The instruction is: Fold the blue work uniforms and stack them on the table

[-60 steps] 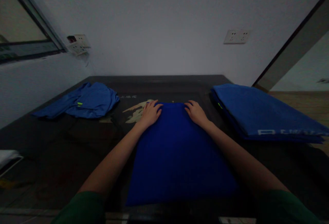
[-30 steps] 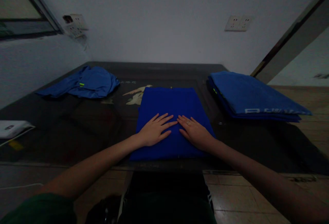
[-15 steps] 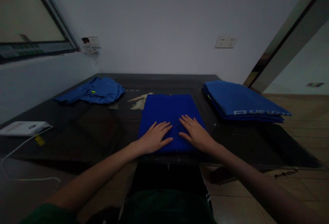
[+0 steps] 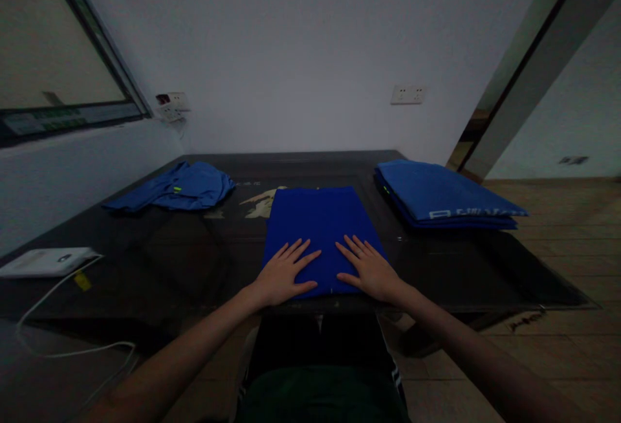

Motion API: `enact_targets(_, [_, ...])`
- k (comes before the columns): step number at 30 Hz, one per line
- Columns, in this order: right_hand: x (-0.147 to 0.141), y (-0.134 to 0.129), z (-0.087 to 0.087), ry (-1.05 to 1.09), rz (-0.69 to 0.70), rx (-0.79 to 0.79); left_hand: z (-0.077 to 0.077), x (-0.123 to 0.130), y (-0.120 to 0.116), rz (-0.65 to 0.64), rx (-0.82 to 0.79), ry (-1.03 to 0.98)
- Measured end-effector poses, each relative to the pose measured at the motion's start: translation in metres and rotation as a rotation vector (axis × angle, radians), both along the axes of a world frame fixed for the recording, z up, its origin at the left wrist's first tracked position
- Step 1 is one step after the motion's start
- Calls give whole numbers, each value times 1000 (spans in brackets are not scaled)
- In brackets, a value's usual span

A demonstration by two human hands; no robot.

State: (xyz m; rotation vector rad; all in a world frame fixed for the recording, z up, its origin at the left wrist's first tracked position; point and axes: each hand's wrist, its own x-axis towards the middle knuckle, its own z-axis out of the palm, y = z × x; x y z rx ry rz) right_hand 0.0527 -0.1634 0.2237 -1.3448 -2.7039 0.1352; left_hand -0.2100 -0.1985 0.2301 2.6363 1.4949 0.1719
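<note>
A folded piece of deep blue cloth (image 4: 317, 216), roughly rectangular, lies flat on the dark table (image 4: 194, 274) in front of me. My left hand (image 4: 286, 274) rests palm down on its near left part, fingers spread. On the near right part lies my right hand (image 4: 366, 268), also flat with the fingers apart. Neither hand grips anything. Whether the cloth is a garment or a bag does not show.
At the right stands a stack of folded blue cloth (image 4: 446, 193) with white lettering. A crumpled blue cloth (image 4: 189, 187) lies at the back left. A white device (image 4: 46, 262) with a cable sits on the left. Wall sockets (image 4: 408, 94) are behind the table.
Both hands have slid slightly toward the near edge of the cloth, and the left fingers are spread wider. The camera view has shifted a little.
</note>
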Motion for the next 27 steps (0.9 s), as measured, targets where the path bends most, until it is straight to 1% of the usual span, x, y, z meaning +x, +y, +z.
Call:
enact_targets(5, [9,3,-8,56,-74,8,-4,-6,0,7,15,-11])
enact_targets(9, [21,3,-14,102,-173,-10,-5,-7,-2,15,10,-23])
enact_targets(12, [32,2,-15,118,-248,-21,-5,-17,2,43,-25,-37])
enact_targets(14, [37,8,-13,113,-281,-11,-5,-28,13,128,-42,-39])
enact_targets(16, [36,22,-5,120,-284,29,-3,-39,32,248,-33,-33])
enact_targets(18, [28,44,5,142,-253,87,1,-47,54,334,1,-25])
enact_targets(20, [16,69,14,140,-215,115,4,-53,77,375,35,-9])
enact_targets(21, [10,81,16,119,-201,104,5,-55,87,393,43,3])
enact_targets(24, [2,109,14,38,-225,19,4,-63,108,445,40,33])
enact_targets(27, [9,120,5,34,-299,-9,1,-77,120,473,32,-18])
